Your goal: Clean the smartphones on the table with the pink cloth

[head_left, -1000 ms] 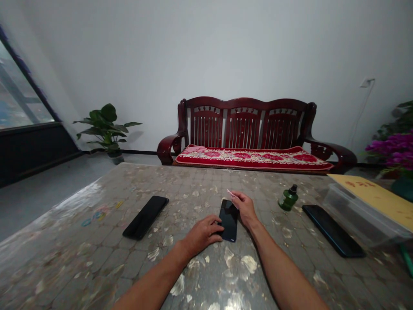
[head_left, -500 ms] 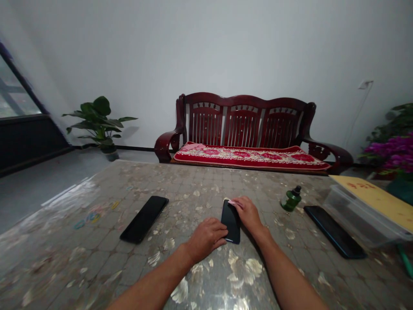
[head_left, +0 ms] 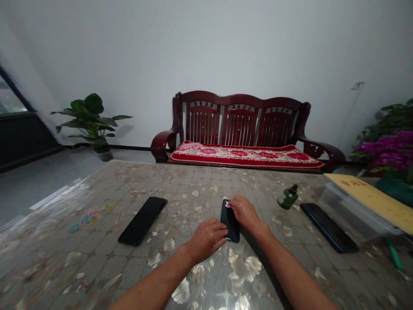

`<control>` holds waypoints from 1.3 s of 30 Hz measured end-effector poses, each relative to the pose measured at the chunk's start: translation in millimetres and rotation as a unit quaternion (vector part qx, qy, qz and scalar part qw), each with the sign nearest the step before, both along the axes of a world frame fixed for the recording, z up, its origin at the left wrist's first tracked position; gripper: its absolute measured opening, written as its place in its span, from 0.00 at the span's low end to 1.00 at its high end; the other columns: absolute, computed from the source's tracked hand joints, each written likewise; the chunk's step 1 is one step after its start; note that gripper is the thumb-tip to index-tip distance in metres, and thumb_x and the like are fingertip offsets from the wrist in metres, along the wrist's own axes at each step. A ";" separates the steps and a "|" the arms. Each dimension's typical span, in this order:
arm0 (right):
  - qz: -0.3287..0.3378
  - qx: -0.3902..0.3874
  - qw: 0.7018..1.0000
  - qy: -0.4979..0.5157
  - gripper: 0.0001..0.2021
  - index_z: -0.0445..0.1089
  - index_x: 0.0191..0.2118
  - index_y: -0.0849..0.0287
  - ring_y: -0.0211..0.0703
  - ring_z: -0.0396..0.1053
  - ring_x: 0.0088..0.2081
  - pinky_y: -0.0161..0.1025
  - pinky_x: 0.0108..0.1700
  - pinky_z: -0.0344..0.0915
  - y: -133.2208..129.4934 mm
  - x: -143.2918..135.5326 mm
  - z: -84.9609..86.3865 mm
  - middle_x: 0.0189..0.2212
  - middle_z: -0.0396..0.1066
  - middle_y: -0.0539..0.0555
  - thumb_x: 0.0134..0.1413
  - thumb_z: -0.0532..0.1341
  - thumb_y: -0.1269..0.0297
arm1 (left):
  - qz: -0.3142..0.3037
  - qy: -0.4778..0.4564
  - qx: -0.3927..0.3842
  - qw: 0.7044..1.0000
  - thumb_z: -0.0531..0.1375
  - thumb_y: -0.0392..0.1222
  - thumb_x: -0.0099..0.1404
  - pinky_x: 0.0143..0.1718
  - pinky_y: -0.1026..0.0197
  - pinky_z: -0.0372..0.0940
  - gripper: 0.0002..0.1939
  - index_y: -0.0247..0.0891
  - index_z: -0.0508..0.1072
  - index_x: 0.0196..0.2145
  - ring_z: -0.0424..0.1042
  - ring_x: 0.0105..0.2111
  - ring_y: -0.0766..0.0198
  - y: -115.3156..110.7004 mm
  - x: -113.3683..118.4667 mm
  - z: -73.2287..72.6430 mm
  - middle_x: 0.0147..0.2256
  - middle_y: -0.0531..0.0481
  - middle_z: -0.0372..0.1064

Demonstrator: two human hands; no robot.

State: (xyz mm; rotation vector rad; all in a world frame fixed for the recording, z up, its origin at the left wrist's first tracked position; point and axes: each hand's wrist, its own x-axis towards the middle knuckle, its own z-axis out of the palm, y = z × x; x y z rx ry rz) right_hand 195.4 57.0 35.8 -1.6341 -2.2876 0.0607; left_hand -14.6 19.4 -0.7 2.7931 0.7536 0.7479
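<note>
A dark smartphone (head_left: 232,228) lies flat on the patterned tabletop in front of me. My left hand (head_left: 208,237) grips its lower left edge, fingertips over the screen and thumb near the bottom end. Over the upper part of the screen, my right hand (head_left: 245,212) is closed in a pinch on a small pinkish-white cloth (head_left: 227,204), mostly hidden by the fingers; whether it is fabric or paper I cannot tell. Another black smartphone (head_left: 143,221) rests to the left, apart from both hands. A third smartphone (head_left: 329,227) lies at the right.
A green spray bottle (head_left: 288,197) stands right of my hands. Beside it is a clear plastic box (head_left: 348,215) with a yellow board (head_left: 371,196) on top and a green-handled item (head_left: 393,254) nearby. Colourful rubber bands (head_left: 85,219) lie at left. A wooden bench (head_left: 241,125) stands behind the table.
My right hand has shifted slightly left with the cloth, across the top of the phone. My left hand stays on the phone. The camera view has turned slightly right.
</note>
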 end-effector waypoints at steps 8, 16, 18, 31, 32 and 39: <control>0.059 0.001 0.998 0.018 0.14 0.78 0.43 0.55 0.43 0.69 0.42 0.36 0.46 0.61 5.0 0.4 -13.2 0.37 0.73 0.55 0.64 0.56 0.74 | 0.002 0.010 0.010 1.000 0.61 0.40 0.70 0.46 0.56 0.66 0.06 0.40 0.77 0.43 0.72 0.42 0.58 -0.6 0.0 0.5 0.43 0.48 0.76; -0.004 0.013 1.000 -0.009 0.14 0.78 0.43 0.56 0.45 0.68 0.42 0.37 0.45 0.61 14.9 -5.7 -9.7 0.38 0.73 0.57 0.66 0.55 0.72 | 0.007 0.012 0.021 1.000 0.62 0.39 0.69 0.45 0.55 0.67 0.06 0.39 0.76 0.43 0.72 0.42 0.57 -0.4 2.8 2.4 0.42 0.48 0.77; 0.023 0.012 1.000 0.000 0.14 0.79 0.43 0.55 0.44 0.68 0.42 0.37 0.45 0.60 13.3 -7.8 -10.4 0.37 0.73 0.55 0.66 0.55 0.73 | 0.004 0.011 0.020 1.000 0.62 0.39 0.68 0.44 0.56 0.67 0.06 0.40 0.76 0.43 0.72 0.41 0.57 0.1 2.9 1.4 0.42 0.49 0.77; 0.066 0.021 0.998 0.006 0.12 0.79 0.41 0.55 0.43 0.68 0.41 0.36 0.44 0.60 10.9 -5.5 -9.1 0.37 0.74 0.54 0.65 0.57 0.73 | 0.000 -0.008 0.040 0.999 0.64 0.38 0.67 0.42 0.55 0.67 0.07 0.39 0.76 0.44 0.72 0.40 0.57 1.2 3.4 -1.2 0.41 0.48 0.77; 0.090 0.023 0.996 0.011 0.12 0.79 0.41 0.54 0.43 0.68 0.41 0.36 0.44 0.60 8.8 -5.6 -9.5 0.36 0.74 0.54 0.65 0.57 0.72 | 0.000 -0.006 0.036 0.999 0.63 0.38 0.68 0.42 0.55 0.67 0.07 0.39 0.76 0.44 0.72 0.40 0.57 1.0 3.7 -0.8 0.41 0.48 0.77; 0.029 0.024 0.999 0.012 0.12 0.79 0.41 0.55 0.44 0.69 0.40 0.38 0.44 0.61 9.6 3.7 -12.1 0.36 0.74 0.55 0.63 0.58 0.74 | 0.005 -0.007 0.041 0.999 0.62 0.38 0.68 0.43 0.55 0.68 0.07 0.39 0.76 0.44 0.72 0.40 0.57 0.4 4.6 -2.9 0.41 0.47 0.77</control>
